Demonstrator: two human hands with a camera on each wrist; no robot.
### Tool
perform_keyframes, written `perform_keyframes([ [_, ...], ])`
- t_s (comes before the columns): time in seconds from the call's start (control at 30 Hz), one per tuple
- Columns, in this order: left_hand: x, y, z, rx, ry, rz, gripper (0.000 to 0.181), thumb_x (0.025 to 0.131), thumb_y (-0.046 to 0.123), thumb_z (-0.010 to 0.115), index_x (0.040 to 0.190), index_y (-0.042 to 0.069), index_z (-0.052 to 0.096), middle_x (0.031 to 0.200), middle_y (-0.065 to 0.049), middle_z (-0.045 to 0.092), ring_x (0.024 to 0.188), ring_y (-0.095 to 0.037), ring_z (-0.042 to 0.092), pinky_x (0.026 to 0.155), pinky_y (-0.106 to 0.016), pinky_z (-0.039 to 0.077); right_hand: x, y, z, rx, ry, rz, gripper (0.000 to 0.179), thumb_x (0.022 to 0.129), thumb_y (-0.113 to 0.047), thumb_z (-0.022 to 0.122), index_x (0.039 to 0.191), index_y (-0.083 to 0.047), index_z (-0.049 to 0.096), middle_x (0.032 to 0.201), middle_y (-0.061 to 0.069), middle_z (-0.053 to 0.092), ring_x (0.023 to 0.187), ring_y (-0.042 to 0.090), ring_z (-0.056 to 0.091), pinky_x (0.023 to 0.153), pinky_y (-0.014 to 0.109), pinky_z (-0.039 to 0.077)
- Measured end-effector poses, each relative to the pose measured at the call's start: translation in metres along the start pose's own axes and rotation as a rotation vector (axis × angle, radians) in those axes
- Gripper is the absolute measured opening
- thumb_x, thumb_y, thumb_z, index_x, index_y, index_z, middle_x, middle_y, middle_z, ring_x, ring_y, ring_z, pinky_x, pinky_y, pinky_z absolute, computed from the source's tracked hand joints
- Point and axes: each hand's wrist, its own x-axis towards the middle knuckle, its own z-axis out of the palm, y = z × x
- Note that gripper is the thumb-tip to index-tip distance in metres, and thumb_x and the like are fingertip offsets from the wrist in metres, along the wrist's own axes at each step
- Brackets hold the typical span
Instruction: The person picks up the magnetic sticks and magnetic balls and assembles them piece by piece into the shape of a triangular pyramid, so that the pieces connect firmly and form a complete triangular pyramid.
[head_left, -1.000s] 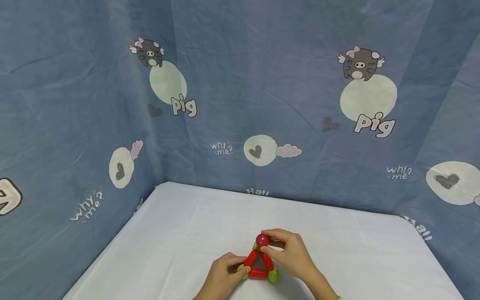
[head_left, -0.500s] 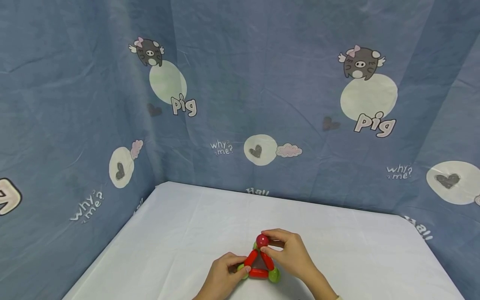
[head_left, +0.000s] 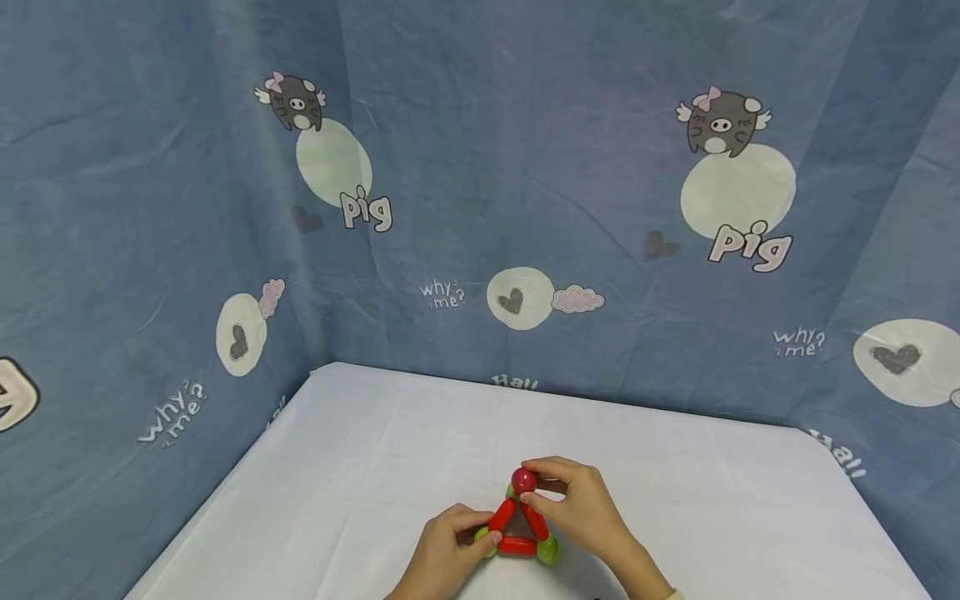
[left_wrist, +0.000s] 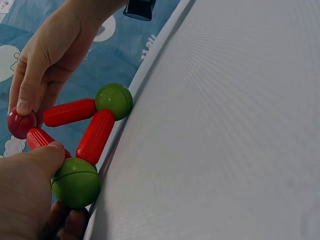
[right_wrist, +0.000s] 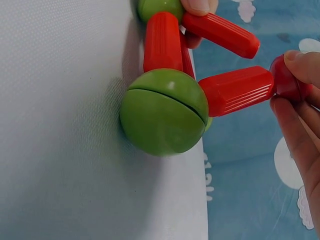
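Note:
On the white table a toy of red rods and green balls forms a triangle in the head view, with one red rod along its front. My left hand pinches the base of the left slanting rod, close to a green ball. Between thumb and fingers, my right hand pinches a dark red ball at the top. In the right wrist view, the right slanting rod rises from its green ball and meets the red ball. The left rod's upper end stands apart from it.
The white tabletop spreads around both hands. Behind it and to the left hangs a blue curtain printed with pigs, hearts and clouds.

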Motion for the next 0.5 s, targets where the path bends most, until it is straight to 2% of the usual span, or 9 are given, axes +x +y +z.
perform_keyframes([
  [0.17,-0.0001,-0.0003,0.0004,0.002,0.002,-0.006,0.029,0.088,0.031,0.081,0.111,0.013,0.08,0.089,0.008,0.067,0.076,0.001,0.054,0.066,-0.017,0.047,-0.0007,0.0002,0.0011,-0.01,-0.003,-0.022,0.037,0.084,-0.009,0.083,0.119,-0.003,0.073,0.115,0.008,0.076,0.099,0.021,0.076,0.084,0.036,0.061],
  [0.5,-0.001,0.0005,0.0003,0.001,0.023,0.023,0.026,0.088,0.03,0.081,0.108,0.015,0.08,0.09,0.008,0.068,0.077,0.001,0.054,0.067,-0.017,0.047,-0.0006,-0.0023,0.0015,-0.006,-0.023,-0.022,0.036,0.084,-0.008,0.083,0.119,-0.008,0.074,0.116,0.005,0.075,0.099,0.017,0.076,0.085,0.037,0.061],
])
